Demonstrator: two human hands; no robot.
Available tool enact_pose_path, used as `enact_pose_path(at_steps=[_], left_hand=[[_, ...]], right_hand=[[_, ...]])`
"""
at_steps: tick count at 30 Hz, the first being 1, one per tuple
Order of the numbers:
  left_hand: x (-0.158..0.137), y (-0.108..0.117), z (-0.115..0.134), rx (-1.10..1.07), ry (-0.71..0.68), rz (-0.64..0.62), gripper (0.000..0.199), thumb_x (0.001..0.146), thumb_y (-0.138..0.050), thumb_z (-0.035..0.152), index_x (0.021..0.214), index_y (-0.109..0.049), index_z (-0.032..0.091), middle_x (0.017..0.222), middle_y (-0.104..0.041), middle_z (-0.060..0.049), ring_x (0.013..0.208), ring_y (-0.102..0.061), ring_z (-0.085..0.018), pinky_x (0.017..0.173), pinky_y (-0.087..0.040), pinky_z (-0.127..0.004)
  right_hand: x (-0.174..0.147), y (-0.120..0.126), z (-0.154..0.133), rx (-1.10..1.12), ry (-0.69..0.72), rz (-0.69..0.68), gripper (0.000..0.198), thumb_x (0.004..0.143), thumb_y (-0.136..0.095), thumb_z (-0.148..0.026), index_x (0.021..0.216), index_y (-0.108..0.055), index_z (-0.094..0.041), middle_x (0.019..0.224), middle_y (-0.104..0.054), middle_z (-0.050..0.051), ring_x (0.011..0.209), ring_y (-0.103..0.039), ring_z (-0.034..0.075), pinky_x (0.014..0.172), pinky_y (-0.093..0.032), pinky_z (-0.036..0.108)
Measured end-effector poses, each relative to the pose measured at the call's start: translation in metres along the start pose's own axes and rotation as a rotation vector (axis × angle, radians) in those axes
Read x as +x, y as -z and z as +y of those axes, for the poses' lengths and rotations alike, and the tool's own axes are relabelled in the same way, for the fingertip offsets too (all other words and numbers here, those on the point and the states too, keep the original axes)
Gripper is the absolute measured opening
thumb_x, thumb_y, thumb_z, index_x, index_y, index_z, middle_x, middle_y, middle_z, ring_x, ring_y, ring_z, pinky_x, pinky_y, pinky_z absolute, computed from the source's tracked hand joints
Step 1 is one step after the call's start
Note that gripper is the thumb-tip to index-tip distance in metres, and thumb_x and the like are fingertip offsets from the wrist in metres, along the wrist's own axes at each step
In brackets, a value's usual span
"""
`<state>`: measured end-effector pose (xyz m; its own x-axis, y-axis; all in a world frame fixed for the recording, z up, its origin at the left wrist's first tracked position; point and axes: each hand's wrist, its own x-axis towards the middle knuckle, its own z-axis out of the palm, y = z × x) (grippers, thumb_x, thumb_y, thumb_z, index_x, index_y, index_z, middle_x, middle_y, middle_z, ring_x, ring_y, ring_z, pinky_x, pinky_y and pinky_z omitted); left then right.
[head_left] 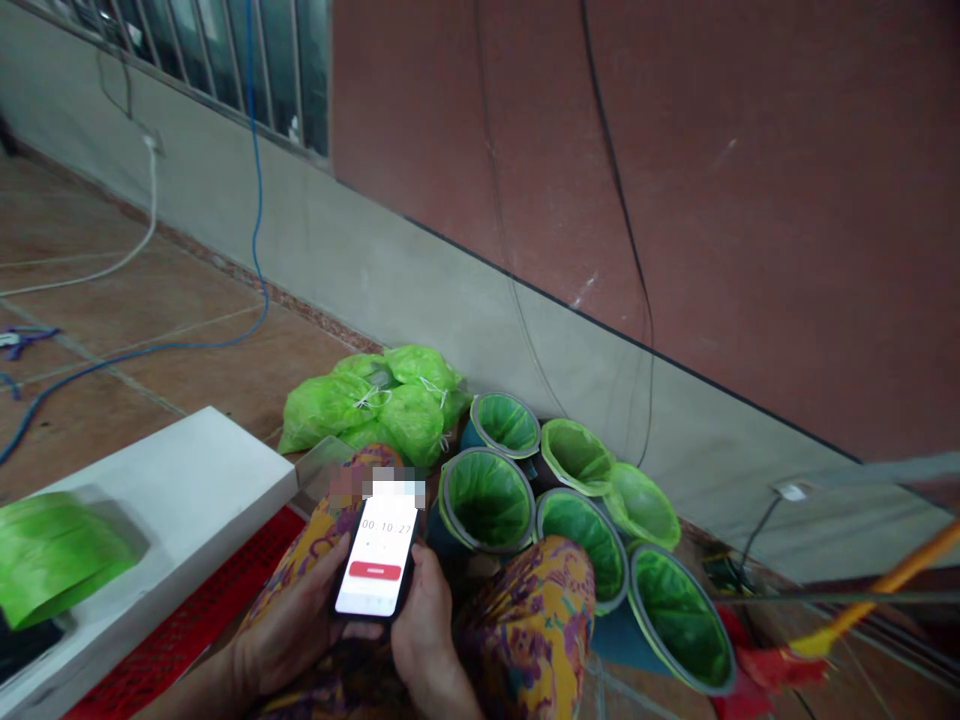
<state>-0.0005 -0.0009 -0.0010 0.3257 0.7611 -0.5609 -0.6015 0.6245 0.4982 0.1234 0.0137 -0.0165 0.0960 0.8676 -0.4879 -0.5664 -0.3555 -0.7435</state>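
Observation:
A smartphone (375, 560) rests between both hands above my lap, its lit screen showing a timer at 00 10:27 and a red button. My left hand (304, 625) wraps its left edge and lower back. Along its right edge, my right hand (425, 615) grips it with the thumb at the side. My knees in patterned yellow trousers (532, 630) frame the phone. Just beyond the right knee stand several bins lined with green bags, one of them a round bin (487, 500).
Knotted green bags (375, 400) are heaped by the wall. To the left, a white board (187, 480) bears a stack of green bags (60, 555) over a red crate (202, 600). A blue cable (150, 348) crosses the tiles. A yellow-orange handle (892, 580) lies at right.

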Motion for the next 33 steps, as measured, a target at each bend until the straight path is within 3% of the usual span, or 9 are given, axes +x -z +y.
enact_pose_path(at_steps=[4,17,24,33], left_hand=[[0.0002,-0.0004,0.0000,0.003,0.012,-0.004,0.062,0.087,-0.064,0.043,0.144,-0.049,0.026,0.101,-0.077,-0.009,0.091,-0.072,-0.029,0.068,-0.061,-0.040],[0.0047,0.0072,-0.0054,-0.026,0.004,0.004,0.059,0.085,-0.066,0.041,0.142,-0.054,0.030,0.106,-0.076,-0.009,0.094,-0.072,-0.032,0.068,-0.061,-0.041],[0.0020,0.0003,-0.0030,-0.006,0.007,0.022,0.055,0.084,-0.067,0.043,0.136,-0.058,0.029,0.103,-0.077,-0.007,0.091,-0.071,-0.030,0.064,-0.060,-0.038],[-0.0009,-0.0003,-0.0012,0.016,0.013,0.012,0.060,0.084,-0.067,0.040,0.142,-0.052,0.031,0.114,-0.075,-0.008,0.107,-0.068,-0.035,0.067,-0.061,-0.039]], right_hand=[[0.0002,-0.0015,-0.0022,0.066,-0.087,0.023,0.028,0.084,-0.050,-0.029,0.084,-0.075,-0.016,0.082,-0.078,0.004,0.075,-0.072,0.018,0.067,-0.057,0.027],[-0.0010,-0.0024,-0.0038,0.105,-0.126,-0.001,0.028,0.083,-0.051,-0.031,0.085,-0.075,-0.017,0.084,-0.078,0.004,0.076,-0.071,0.019,0.070,-0.056,0.029],[0.0001,-0.0023,-0.0036,0.099,-0.126,0.017,0.029,0.084,-0.049,-0.030,0.082,-0.075,-0.017,0.080,-0.078,0.003,0.074,-0.071,0.018,0.068,-0.056,0.028],[-0.0008,-0.0017,-0.0046,0.109,-0.141,0.037,0.027,0.086,-0.050,-0.028,0.084,-0.074,-0.017,0.081,-0.078,0.004,0.073,-0.072,0.018,0.069,-0.057,0.029]])
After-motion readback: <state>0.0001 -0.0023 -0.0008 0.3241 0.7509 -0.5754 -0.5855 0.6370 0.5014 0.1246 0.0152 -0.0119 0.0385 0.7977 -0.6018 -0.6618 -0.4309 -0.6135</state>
